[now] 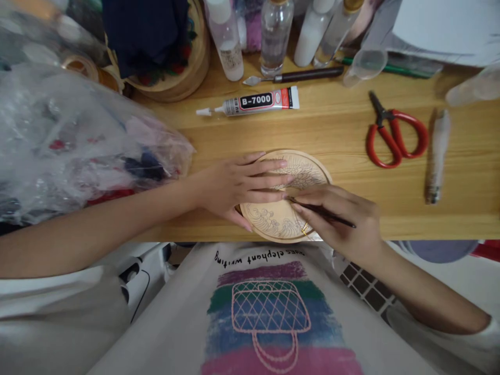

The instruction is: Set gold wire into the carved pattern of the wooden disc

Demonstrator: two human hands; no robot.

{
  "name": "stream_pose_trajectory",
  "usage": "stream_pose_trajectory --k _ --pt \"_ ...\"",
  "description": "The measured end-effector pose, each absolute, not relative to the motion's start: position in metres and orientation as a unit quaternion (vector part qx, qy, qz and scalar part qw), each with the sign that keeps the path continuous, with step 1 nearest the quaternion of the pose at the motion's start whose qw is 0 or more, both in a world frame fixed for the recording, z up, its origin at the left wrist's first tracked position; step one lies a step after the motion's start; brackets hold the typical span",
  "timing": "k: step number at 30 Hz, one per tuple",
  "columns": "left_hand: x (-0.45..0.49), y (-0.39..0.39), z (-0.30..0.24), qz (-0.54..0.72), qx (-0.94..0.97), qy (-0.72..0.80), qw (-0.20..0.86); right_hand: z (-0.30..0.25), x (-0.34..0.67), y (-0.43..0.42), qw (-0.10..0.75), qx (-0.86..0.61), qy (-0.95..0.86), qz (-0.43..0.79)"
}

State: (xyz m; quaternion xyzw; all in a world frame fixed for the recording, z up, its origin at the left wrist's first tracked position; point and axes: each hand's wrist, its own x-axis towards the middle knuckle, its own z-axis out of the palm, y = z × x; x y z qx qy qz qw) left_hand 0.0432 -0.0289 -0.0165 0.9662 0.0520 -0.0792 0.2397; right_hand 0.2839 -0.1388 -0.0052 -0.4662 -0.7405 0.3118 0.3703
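At the table's front edge lies a round, pale wooden disc with a raised rim and fine dark line drawings of scales and swirls. My left hand rests flat across its left part, fingers stretched out and pressing on it. My right hand pinches a slim dark pen-like tool, its tip on the disc beside my left fingertips. A small piece of golden wire or thread shows just below my right fingers. My hands cover part of the drawing, and the tool's exact tip is hard to make out.
Beyond the disc lie a B-7000 glue tube and a dark-handled palette knife. Red-handled pliers and a whitish pen-shaped tool are at right. Several bottles stand behind; a clear plastic bag bulges at left.
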Motion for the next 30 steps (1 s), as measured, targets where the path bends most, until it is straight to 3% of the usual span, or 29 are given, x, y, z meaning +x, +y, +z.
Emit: stream_pose_trajectory --k 16,30 --pt "0.044 -0.029 -0.016 -0.025 0.945 0.075 0.317 -0.005 0.3 -0.122 0.334 -0.396 -0.78 0.351" --pt "0.045 -0.028 -0.017 -0.065 0.95 0.068 0.299 -0.008 0.307 -0.118 0.318 -0.367 -0.809 0.332"
